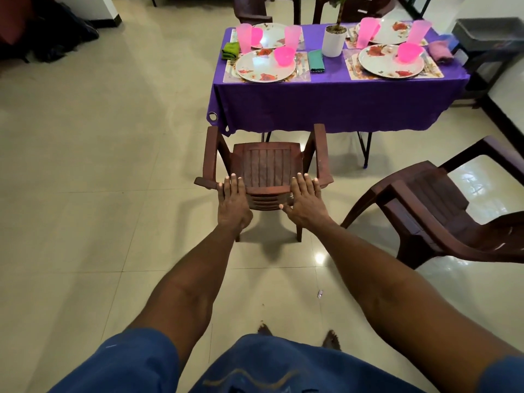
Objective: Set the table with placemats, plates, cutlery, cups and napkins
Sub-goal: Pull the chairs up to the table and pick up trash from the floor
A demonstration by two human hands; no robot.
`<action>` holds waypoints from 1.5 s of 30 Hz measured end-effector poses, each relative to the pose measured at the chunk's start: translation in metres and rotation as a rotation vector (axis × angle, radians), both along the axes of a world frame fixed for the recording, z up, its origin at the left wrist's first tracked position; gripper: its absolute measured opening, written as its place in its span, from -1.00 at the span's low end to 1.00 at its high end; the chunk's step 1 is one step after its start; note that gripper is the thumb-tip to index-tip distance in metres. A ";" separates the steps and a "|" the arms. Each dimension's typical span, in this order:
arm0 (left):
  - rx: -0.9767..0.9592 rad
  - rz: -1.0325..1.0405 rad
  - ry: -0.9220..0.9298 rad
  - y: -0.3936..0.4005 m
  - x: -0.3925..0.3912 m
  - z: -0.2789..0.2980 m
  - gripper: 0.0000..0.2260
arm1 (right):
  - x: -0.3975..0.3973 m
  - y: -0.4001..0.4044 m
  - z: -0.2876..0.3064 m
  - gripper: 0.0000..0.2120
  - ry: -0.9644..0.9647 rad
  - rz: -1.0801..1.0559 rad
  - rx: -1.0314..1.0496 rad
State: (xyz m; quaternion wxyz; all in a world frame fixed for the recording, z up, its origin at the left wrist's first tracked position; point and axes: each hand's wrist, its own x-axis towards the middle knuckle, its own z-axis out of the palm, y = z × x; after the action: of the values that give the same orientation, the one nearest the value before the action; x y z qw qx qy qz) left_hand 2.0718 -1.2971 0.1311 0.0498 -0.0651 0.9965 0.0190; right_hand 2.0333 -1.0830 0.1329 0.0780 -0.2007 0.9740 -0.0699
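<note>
Placemats [300,76] lie on the bench [337,103], far ahead of both hands, under a purple cloth cover that hangs down the front. On each mat sits a flowered plate [265,66], and on the two nearer plates stands a pink bowl [284,55]. Tall pink cups [244,37] stand beside the farther plates. Cutlery [302,65] lies on the mat just to the right of the near left plate. A green napkin [230,50] lies at the left edge of the bench, a teal napkin [316,61] between the two near settings, and a pinkish napkin [439,51] at the right edge. A white pot with a plant [334,41] stands in the middle.

The left hand [234,194] and the right hand [304,194] both rest flat, fingers straight, on the top of the backrest of a brown plastic chair [266,165] that faces the bench. Neither hand curls around it. A second brown chair [442,211] stands on the tiled floor [99,165] to the right of the right hand, turned sideways.
</note>
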 end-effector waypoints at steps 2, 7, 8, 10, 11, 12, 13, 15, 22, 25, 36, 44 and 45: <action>0.048 0.016 0.046 0.006 0.000 0.003 -0.34 | 0.003 0.008 0.006 -0.23 0.012 0.046 -0.037; 0.183 -0.037 0.386 0.059 0.015 0.004 -0.50 | 0.020 0.043 0.008 -0.31 0.103 0.058 -0.153; 0.210 -0.039 0.430 0.076 0.018 0.002 -0.51 | 0.023 0.053 0.007 -0.33 0.109 0.051 -0.169; 0.263 -0.029 0.455 0.121 0.022 -0.001 -0.52 | 0.027 0.084 0.005 -0.40 0.124 0.027 -0.186; 0.291 -0.012 0.462 0.141 0.023 -0.003 -0.54 | 0.029 0.099 0.005 -0.44 0.130 0.019 -0.194; 0.320 -0.001 0.468 0.168 0.023 -0.005 -0.56 | 0.029 0.122 0.005 -0.48 0.134 0.000 -0.208; 0.345 0.010 0.478 0.191 0.023 -0.006 -0.57 | 0.029 0.141 0.005 -0.52 0.148 -0.014 -0.219; 0.393 0.001 0.484 0.250 0.020 -0.012 -0.57 | 0.027 0.194 0.004 -0.58 0.191 -0.064 -0.233; 0.604 -0.102 0.415 0.464 -0.002 -0.014 -0.62 | 0.007 0.402 0.018 -0.78 0.392 -0.285 -0.278; 0.685 -0.186 0.352 0.550 -0.011 -0.010 -0.71 | 0.009 0.486 0.036 -0.74 0.449 -0.404 -0.269; 0.833 -0.410 0.169 0.768 -0.060 0.005 -0.67 | 0.001 0.711 0.052 -0.73 0.355 -0.725 -0.178; 0.800 -0.427 0.000 0.860 -0.117 -0.010 -0.63 | -0.051 0.796 0.051 -0.77 0.096 -0.598 -0.046; 0.791 -0.428 -0.004 0.865 -0.121 -0.012 -0.64 | -0.059 0.799 0.050 -0.77 0.040 -0.569 -0.016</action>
State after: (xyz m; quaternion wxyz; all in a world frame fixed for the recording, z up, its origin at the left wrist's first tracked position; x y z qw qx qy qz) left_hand 1.9508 -0.4316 0.1194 0.0754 0.1667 0.9034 0.3877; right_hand 1.9738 -0.2838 0.1829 0.0342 0.0790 0.9920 -0.0927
